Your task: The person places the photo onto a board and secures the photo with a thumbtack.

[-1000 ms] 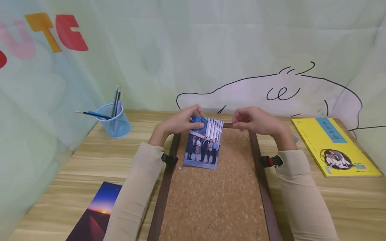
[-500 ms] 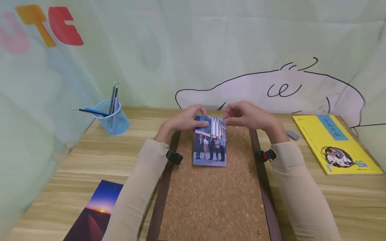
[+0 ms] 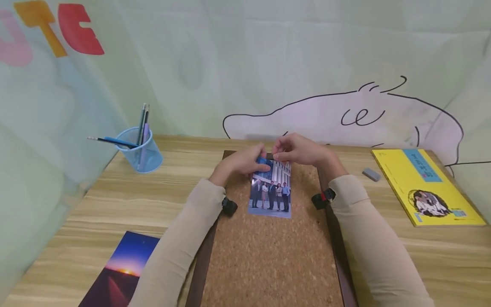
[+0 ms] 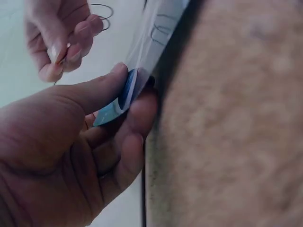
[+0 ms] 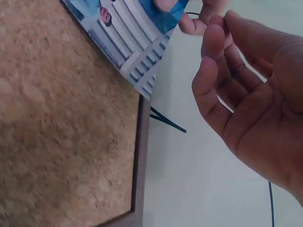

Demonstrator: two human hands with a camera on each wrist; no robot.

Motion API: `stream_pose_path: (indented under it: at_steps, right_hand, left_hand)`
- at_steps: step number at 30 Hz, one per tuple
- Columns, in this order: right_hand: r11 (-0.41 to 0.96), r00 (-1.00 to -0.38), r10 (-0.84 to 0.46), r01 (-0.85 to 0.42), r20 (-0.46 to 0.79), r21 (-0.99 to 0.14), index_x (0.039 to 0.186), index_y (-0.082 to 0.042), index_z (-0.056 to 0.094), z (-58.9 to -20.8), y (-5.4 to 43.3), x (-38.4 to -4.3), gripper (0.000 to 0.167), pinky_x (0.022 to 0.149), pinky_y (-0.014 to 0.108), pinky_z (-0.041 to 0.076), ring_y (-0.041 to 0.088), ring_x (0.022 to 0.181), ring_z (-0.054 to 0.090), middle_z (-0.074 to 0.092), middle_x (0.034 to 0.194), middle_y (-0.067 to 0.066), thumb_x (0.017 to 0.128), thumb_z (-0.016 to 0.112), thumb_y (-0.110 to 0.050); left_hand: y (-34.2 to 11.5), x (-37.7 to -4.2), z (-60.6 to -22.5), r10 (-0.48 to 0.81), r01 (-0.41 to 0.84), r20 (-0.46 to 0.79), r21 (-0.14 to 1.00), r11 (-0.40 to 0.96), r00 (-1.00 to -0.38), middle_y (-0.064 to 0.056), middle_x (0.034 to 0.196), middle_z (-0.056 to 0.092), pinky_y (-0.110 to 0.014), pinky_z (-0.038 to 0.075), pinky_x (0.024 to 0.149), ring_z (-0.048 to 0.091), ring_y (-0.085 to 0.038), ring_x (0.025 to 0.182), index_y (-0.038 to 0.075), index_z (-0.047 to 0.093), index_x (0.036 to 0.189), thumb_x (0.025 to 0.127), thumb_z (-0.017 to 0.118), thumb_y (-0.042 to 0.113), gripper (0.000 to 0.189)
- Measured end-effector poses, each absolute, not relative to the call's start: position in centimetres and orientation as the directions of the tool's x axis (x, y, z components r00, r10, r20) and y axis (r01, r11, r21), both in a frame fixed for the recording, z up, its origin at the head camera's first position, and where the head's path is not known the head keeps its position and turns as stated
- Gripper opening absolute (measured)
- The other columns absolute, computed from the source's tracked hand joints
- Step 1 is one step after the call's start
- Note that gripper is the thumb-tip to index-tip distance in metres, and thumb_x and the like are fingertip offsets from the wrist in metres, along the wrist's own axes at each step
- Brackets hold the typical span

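My left hand (image 3: pixel 242 163) pinches the top left part of a photo (image 3: pixel 270 197) of several people before a tall building, thumb in front and fingers behind. The photo overlaps the upper part of a cork board (image 3: pixel 272 260) with a dark brown frame. In the left wrist view its upper edge bends between my thumb and fingers. Just right of that hand, my right hand (image 3: pixel 301 150) is at the photo's top edge, thumb and fingertips together. Between them the left wrist view shows a small thin pin (image 4: pixel 62 60), mostly hidden by the fingertips.
At the left, a blue mesh cup (image 3: pixel 147 160) holds several pencils and pens. A sunset picture (image 3: pixel 120 268) lies left of the board, partly behind my left sleeve. On the right are a grey eraser (image 3: pixel 371 174) and a yellow book (image 3: pixel 426 187). A printed cloth (image 3: pixel 184 64) hangs behind the table.
My left hand has shifted the photo rightward, towards the middle of the board, and turned it straighter. My right hand has moved left to the photo's top edge. The eraser has come into view.
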State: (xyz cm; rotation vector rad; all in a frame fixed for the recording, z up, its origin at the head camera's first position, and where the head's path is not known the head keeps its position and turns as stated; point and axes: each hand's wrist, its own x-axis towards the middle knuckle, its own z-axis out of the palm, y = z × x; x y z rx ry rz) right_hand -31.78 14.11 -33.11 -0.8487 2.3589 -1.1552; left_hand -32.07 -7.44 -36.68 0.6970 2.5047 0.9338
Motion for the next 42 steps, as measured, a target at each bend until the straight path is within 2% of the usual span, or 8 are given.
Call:
stream_pose_path:
  at_steps: [3, 9, 15, 25, 30, 42]
  right_hand:
    - [0.509, -0.769, -0.633, -0.319, -0.096, -0.799, 0.106, 0.005, 0.061, -33.3, 13.9, -31.8, 0.013, 0.07, 0.034, 0.049, 0.022, 0.078, 0.056, 0.061, 0.089, 0.01, 0.1, 0.061, -0.007]
    - [0.565, -0.807, -0.574, -0.267, -0.14, -0.781, 0.103, 0.003, 0.064, -34.6, 13.3, -32.0, 0.009, 0.07, 0.032, 0.049, 0.022, 0.079, 0.057, 0.062, 0.09, 0.01, 0.098, 0.062, -0.005]
    - [0.63, -0.845, -0.507, -0.23, -0.169, -0.741, 0.1, 0.0, 0.064, -35.4, 12.1, -31.9, 0.006, 0.066, 0.027, 0.047, 0.021, 0.078, 0.057, 0.062, 0.09, 0.009, 0.099, 0.062, -0.004]
    - [0.634, -0.838, -0.49, -0.152, -0.242, -0.758, 0.1, 0.0, 0.066, -36.1, 11.9, -32.0, 0.005, 0.066, 0.026, 0.042, 0.02, 0.078, 0.055, 0.062, 0.09, 0.01, 0.098, 0.062, -0.003]
    - [0.641, -0.838, -0.467, -0.101, -0.282, -0.761, 0.099, -0.001, 0.066, -36.5, 12.1, -32.2, 0.004, 0.062, 0.025, 0.039, 0.017, 0.073, 0.051, 0.06, 0.087, 0.006, 0.098, 0.062, -0.002]
    - [0.646, -0.823, -0.448, -0.028, -0.349, -0.763, 0.102, -0.001, 0.067, -36.3, 11.9, -32.6, 0.008, 0.066, 0.026, 0.041, 0.016, 0.075, 0.052, 0.062, 0.087, 0.005, 0.098, 0.064, -0.007]
  left_hand:
    - [-7.2, -32.2, -36.9, 0.557, 0.348, -0.164, 0.63, 0.694, -0.814, -0.009, 0.089, 0.058, -0.026, 0.046, 0.055, 0.058, -0.017, 0.066, 0.007, 0.047, 0.105, 0.095, 0.07, 0.027, 0.032]
    - [-7.5, -32.4, -37.4, 0.541, 0.392, -0.151, 0.534, 0.749, -0.828, -0.003, 0.084, 0.047, -0.028, 0.036, 0.065, 0.049, -0.017, 0.077, 0.009, 0.047, 0.1, 0.092, 0.074, 0.035, 0.038]
    - [-8.1, -32.4, -37.6, 0.52, 0.386, -0.172, 0.49, 0.782, -0.836, -0.002, 0.082, 0.045, -0.028, 0.033, 0.063, 0.046, -0.016, 0.073, 0.009, 0.048, 0.097, 0.091, 0.074, 0.039, 0.04]
    - [-7.7, -32.5, -37.5, 0.514, 0.384, -0.173, 0.48, 0.789, -0.84, -0.002, 0.083, 0.047, -0.027, 0.034, 0.064, 0.045, -0.015, 0.073, 0.009, 0.05, 0.097, 0.09, 0.075, 0.041, 0.041]
    - [-7.4, -32.4, -37.4, 0.502, 0.373, -0.191, 0.463, 0.804, -0.844, -0.002, 0.085, 0.05, -0.027, 0.036, 0.065, 0.047, -0.015, 0.075, 0.009, 0.052, 0.098, 0.09, 0.075, 0.041, 0.041]
    - [-7.7, -32.5, -37.2, 0.483, 0.346, -0.201, 0.477, 0.808, -0.852, -0.003, 0.088, 0.052, -0.028, 0.038, 0.067, 0.05, -0.018, 0.08, 0.008, 0.054, 0.098, 0.093, 0.074, 0.029, 0.03]
